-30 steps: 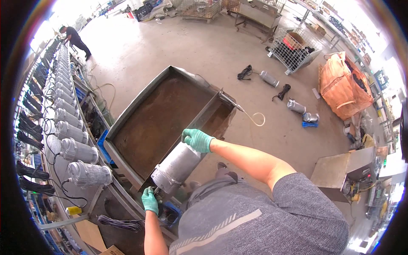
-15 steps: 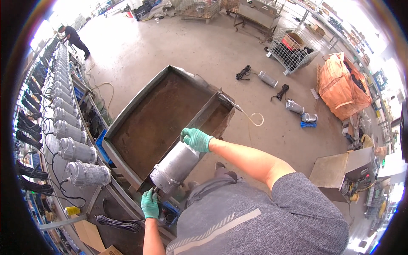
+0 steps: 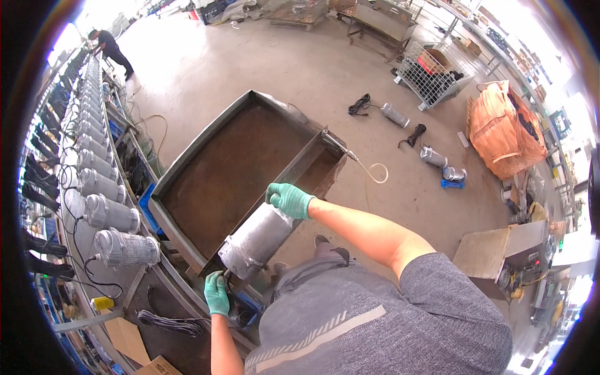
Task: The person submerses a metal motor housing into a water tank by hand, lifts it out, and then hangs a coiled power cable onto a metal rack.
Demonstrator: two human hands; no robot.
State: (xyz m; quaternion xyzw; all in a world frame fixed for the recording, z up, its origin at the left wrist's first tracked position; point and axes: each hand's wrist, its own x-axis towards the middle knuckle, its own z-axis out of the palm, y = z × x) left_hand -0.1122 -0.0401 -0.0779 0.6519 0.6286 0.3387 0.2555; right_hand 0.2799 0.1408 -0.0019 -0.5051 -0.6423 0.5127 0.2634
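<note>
I hold a grey metal cylinder [image 3: 255,240], a ribbed motor housing, tilted over the near rim of a big rusty metal tray [image 3: 187,165]. My right hand [image 3: 289,199], in a green glove, grips its upper far end. My left hand [image 3: 217,294], also gloved green, holds its lower near end by the wide flange. The cylinder's lower end points toward me and hangs just above the tray's near corner.
A long rack on the left carries a row of several similar grey cylinders [image 3: 117,214] with black cables. A person [image 3: 110,49] bends over at its far end. On the concrete floor lie loose cylinders [image 3: 395,115], a wire cage [image 3: 432,76], an orange bag [image 3: 503,130] and a white hose [image 3: 375,170].
The cylinder and both hands stay almost in place; the left hand has slipped slightly lower along the near end.
</note>
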